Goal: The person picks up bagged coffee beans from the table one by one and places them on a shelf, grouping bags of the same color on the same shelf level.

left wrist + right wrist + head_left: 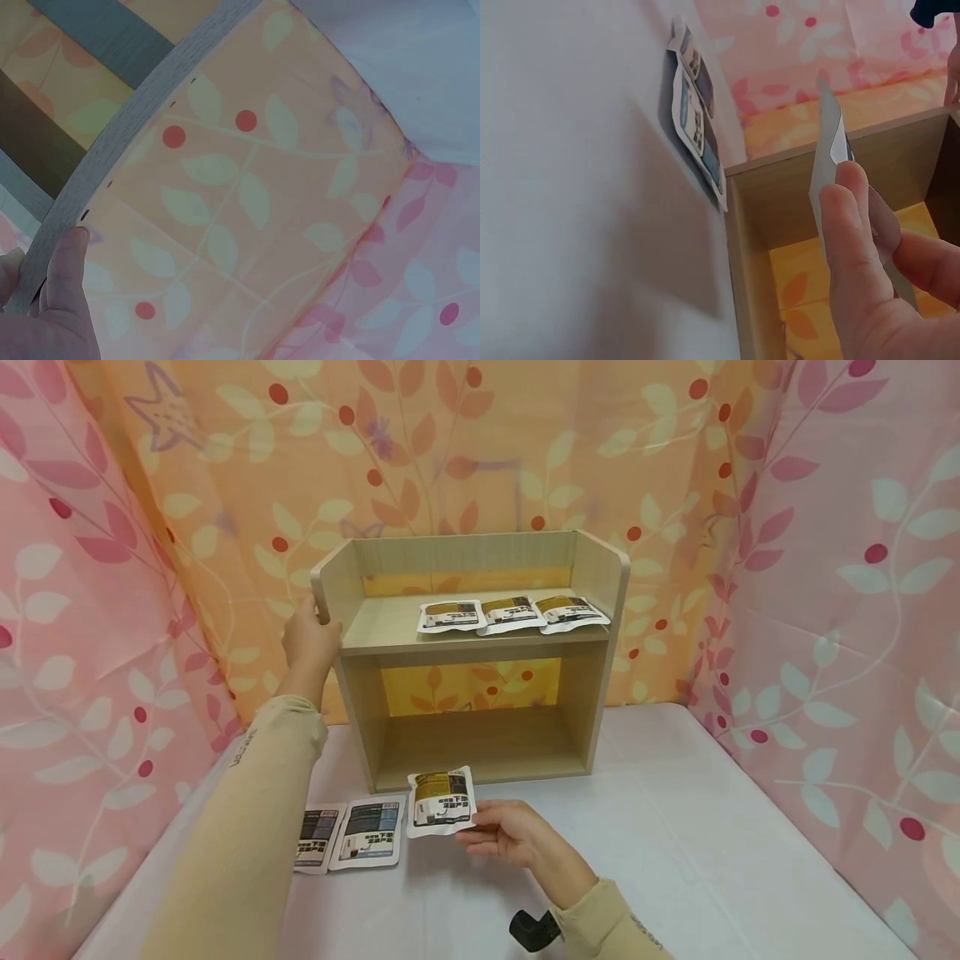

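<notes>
My right hand pinches a white-edged packet with a gold and white label by its right edge, above the table in front of the shelf. The right wrist view shows this packet edge-on between thumb and fingers. My left hand grips the left side panel of the small wooden shelf; in the left wrist view, fingers lie along that panel's edge. Three gold-labelled packets lie in a row on the upper board, toward the right. Two packets with dark blue labels lie on the table at left, one partly hidden by my left sleeve.
The shelf's lower compartment opens toward me. A white cloth covers the table. Floral curtains enclose the back and sides. A black device sits by my right wrist.
</notes>
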{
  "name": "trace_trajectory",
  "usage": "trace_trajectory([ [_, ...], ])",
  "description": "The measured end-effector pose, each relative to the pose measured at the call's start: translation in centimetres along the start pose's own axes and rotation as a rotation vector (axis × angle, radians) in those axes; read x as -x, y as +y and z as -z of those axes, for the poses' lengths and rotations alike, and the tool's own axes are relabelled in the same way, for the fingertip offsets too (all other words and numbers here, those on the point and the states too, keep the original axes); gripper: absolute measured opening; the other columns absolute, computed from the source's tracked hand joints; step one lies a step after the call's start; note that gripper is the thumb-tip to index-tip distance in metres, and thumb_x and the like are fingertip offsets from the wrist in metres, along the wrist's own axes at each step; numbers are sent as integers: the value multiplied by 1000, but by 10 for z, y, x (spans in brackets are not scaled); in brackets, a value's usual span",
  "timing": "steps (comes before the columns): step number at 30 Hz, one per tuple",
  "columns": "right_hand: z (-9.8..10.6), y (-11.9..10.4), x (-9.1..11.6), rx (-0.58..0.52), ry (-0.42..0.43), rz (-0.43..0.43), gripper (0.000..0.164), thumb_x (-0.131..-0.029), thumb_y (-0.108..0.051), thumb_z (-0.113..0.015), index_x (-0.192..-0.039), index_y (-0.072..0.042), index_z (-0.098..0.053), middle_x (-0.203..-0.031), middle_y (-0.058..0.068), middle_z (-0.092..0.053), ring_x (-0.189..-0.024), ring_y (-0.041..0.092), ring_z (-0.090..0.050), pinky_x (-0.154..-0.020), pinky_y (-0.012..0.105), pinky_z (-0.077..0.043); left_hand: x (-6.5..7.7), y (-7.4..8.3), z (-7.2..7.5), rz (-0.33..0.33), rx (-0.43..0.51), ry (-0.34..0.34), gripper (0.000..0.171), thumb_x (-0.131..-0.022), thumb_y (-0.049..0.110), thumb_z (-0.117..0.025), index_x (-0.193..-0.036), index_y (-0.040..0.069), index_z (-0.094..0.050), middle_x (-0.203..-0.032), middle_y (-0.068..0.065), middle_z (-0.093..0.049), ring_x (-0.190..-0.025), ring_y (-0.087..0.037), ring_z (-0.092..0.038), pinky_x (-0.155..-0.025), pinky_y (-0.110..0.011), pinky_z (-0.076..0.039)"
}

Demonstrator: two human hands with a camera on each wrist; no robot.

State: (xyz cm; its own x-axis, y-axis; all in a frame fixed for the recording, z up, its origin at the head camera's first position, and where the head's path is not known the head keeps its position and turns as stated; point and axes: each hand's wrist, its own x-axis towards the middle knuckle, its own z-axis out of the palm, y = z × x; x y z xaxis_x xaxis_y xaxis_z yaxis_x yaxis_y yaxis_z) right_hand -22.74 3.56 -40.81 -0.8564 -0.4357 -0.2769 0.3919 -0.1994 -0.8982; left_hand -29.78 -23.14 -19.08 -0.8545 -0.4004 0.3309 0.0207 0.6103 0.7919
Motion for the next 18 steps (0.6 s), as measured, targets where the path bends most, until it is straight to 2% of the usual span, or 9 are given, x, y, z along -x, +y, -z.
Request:
trace_trajectory([
  [6,-1,-7,6,14,-8,28,41,-93,4,-48,-132,18,-43,-107,29,-66,-77,21,-71,-73,37,-57,0,0,0,-11,-5,3,45,-94,7,-47,-139,3,-44,-139,-22,-50,-129,-45,-42,-105,-54,-33],
  [18,-5,-19,16,17,-36,72,41,-93,4,-48,-131,19,-43,-107,28,-66,-77,21,-71,-75,39,-56,0,0,0,2,6,7,47,-94,7,-47,-142,5,-43,-138,-22,-52,-128,-44,-44,-104,-54,-35],
])
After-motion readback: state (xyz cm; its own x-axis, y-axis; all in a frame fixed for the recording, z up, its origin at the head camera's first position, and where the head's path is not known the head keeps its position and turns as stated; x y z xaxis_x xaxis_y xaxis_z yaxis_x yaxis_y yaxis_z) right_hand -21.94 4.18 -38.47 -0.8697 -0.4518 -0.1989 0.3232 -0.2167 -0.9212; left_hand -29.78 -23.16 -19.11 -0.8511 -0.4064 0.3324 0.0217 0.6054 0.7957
